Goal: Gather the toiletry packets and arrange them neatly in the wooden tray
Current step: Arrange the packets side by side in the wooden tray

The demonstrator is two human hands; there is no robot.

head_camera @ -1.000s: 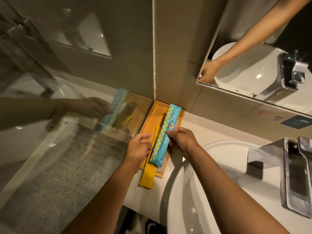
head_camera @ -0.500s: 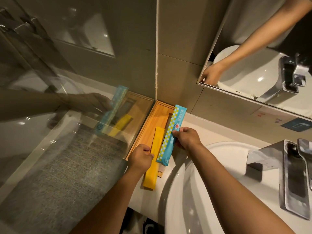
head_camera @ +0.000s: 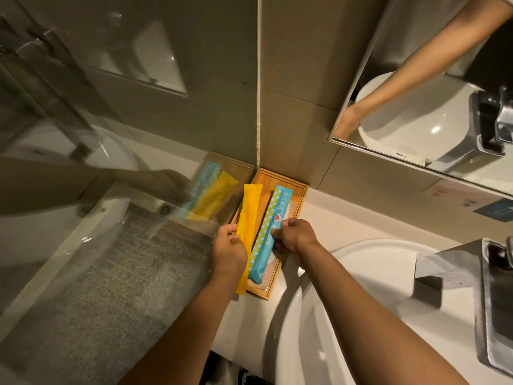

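Note:
A wooden tray (head_camera: 298, 190) sits in the corner of the white counter, against the tiled wall and the glass panel. My left hand (head_camera: 228, 250) grips a long yellow packet (head_camera: 249, 215) at its middle; the packet lies lengthwise along the tray's left side, its near end sticking out past the tray's front edge. My right hand (head_camera: 294, 236) pinches a long blue packet with a dotted stripe (head_camera: 270, 232), which lies lengthwise in the tray beside the yellow one. A pale flat packet (head_camera: 270, 266) shows under the blue one.
A white round basin (head_camera: 361, 315) fills the counter right of the tray, with a chrome tap (head_camera: 494, 295) at far right. A glass shower panel (head_camera: 111, 218) stands on the left and reflects the packets. A mirror (head_camera: 430, 93) hangs above on the right.
The yellow packet has slid further up into the tray under my left hand. The blue packet has come down to lie lengthwise in the tray beside it.

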